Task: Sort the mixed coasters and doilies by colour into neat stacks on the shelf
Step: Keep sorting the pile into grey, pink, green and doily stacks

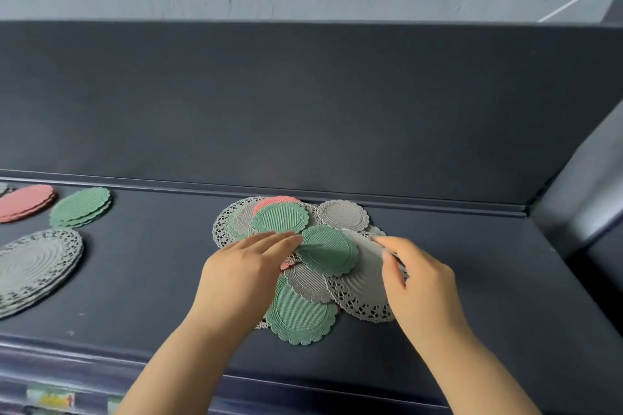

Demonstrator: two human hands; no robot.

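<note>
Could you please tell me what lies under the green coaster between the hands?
A grey coaster and a lace doily poke out from beneath the green coaster; whatever lies under its middle is covered.

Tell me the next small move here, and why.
Probably lift the grey piece clear of the mixed pile: the right hand pinches its raised edge while the left hand rests on the green coaster beside it. It likely belongs on the grey stack at left.

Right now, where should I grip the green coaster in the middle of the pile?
I'd pinch its near scalloped rim, coming from the front. The green coaster lies flat on top; the left hand touches its left edge and the right hand holds a grey piece over its far right.
</note>
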